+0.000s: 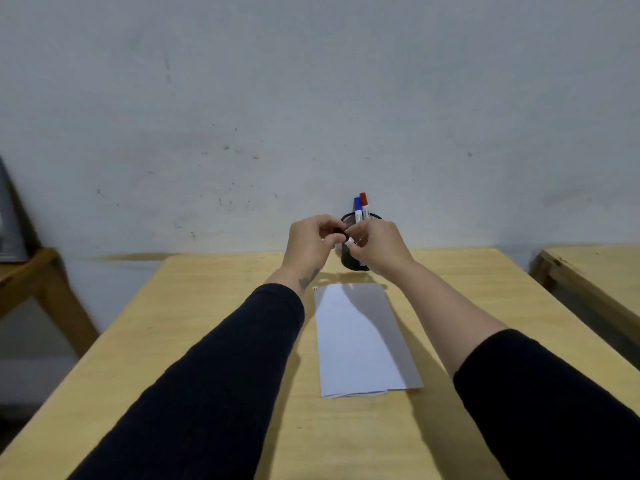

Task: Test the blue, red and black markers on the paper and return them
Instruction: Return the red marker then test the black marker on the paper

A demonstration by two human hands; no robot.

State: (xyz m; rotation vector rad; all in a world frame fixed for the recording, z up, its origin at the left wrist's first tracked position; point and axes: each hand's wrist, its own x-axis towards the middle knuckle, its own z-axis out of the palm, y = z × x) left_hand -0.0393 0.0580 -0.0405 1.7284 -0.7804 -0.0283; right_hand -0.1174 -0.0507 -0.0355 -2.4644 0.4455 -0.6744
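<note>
Both my hands are raised together above the far end of the table, in front of a black mesh pen cup (pixel 353 263). My left hand (pixel 308 242) pinches the black cap (pixel 338 232) of the black marker. My right hand (pixel 375 245) grips the marker's white body (pixel 349 241), mostly hidden by my fingers. Whether the cap is on or off I cannot tell. A blue marker (pixel 357 209) and a red marker (pixel 364 203) stand upright in the cup. A folded white paper (pixel 356 341) lies flat on the table below my hands, with a small dark mark at its far left corner.
The light wooden table (pixel 207 341) runs up to a pale wall. Another wooden table (pixel 595 275) stands to the right across a gap. At the left is a wooden stand (pixel 38 275) with a dark object on it.
</note>
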